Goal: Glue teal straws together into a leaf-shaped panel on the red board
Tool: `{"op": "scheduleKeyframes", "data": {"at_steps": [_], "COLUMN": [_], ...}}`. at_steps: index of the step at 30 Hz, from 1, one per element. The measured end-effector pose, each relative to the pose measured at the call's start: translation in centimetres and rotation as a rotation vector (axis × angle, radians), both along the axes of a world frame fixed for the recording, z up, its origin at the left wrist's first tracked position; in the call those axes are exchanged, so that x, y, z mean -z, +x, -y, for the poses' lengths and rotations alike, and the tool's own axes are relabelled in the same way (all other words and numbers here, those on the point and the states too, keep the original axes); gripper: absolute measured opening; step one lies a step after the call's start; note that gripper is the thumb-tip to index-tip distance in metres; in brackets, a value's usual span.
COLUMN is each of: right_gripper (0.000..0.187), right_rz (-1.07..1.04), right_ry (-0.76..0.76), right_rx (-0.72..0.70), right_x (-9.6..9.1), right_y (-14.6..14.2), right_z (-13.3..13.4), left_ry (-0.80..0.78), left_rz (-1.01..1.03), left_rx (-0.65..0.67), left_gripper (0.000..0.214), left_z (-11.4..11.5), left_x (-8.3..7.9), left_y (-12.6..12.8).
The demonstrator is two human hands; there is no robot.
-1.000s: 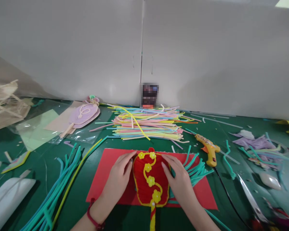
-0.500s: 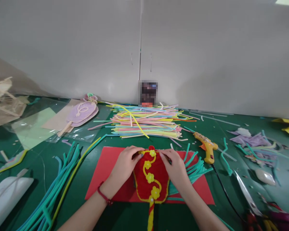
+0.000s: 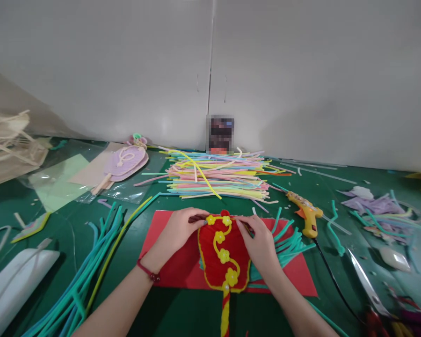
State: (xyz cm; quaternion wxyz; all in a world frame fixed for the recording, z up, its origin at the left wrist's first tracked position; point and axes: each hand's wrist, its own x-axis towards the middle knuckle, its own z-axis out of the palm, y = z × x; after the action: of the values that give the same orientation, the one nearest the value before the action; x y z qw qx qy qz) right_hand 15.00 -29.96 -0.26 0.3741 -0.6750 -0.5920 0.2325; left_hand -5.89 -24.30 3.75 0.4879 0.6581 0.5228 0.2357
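A red fuzzy hand fan (image 3: 212, 260) with a yellow rim lies on a red sheet (image 3: 171, 262). Yellow flowers (image 3: 224, 255) and a curling yellow stem run down its face, and its handle (image 3: 225, 311) is wound in red and yellow. My left hand (image 3: 182, 229) is closed at the fan's upper left corner, beside a dark red strand (image 3: 196, 218) and a yellow flower. At the upper right corner, my right hand (image 3: 257, 234) pinches the fan's edge. Teal pipe cleaners (image 3: 291, 241) stick out beyond my right hand.
A pile of pastel pipe cleaners (image 3: 217, 175) lies behind the sheet. To the right are a yellow glue gun (image 3: 307, 215) with its cord, scissors (image 3: 366, 281) and purple scraps (image 3: 368, 206). A teal bundle (image 3: 91, 262) and a lilac fan (image 3: 126, 161) are on the left.
My left hand has drawn slightly away from the top middle, exposing a yellow flower at the upper left corner. My right hand keeps its pinch. The whole view has shifted a little.
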Motion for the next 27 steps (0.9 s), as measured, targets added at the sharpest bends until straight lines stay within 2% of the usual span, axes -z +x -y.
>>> {"op": "scheduleKeyframes", "data": {"at_steps": [4, 10, 14, 17, 19, 23, 25, 27], "right_gripper": [0.033, 0.034, 0.033, 0.033, 0.031, 0.027, 0.023, 0.022], "right_rz": [0.005, -0.031, -0.084, -0.142, -0.154, -0.124, -0.096, -0.055], "right_ry": [0.004, -0.003, -0.073, -0.110, -0.124, -0.134, -0.114, -0.076], "right_rx": [-0.005, 0.017, -0.001, -0.071, -0.110, -0.114, -0.118, -0.106], "right_x": [-0.1, -0.5, -0.9, -1.3, -1.5, -1.9, -1.8, -1.4], "right_y": [-0.1, 0.1, 1.3, 2.3, 2.7, 2.4, 2.1, 1.9], "right_z": [0.0, 0.2, 0.3, 0.3, 0.2, 0.1, 0.1, 0.1], "left_ry": [-0.055, 0.037, 0.034, 0.060, 0.129, 0.366, 0.477, 0.576], "left_rz": [-0.008, -0.064, -0.062, -0.097, -0.145, -0.224, -0.259, -0.299], "left_rx": [0.038, 0.013, 0.029, 0.071, 0.052, -0.038, 0.023, 0.137], "left_gripper": [0.020, 0.019, 0.018, 0.020, 0.021, 0.026, 0.025, 0.025], "left_z": [-0.2, 0.2, 0.2, 0.3, 0.5, 1.1, 1.4, 1.7], "left_x": [-0.6, -0.6, -0.3, -0.4, -0.8, -1.2, -1.0, -0.5], "left_y": [-0.5, 0.1, 0.0, -0.1, 0.0, 1.6, 2.9, 4.4]}}
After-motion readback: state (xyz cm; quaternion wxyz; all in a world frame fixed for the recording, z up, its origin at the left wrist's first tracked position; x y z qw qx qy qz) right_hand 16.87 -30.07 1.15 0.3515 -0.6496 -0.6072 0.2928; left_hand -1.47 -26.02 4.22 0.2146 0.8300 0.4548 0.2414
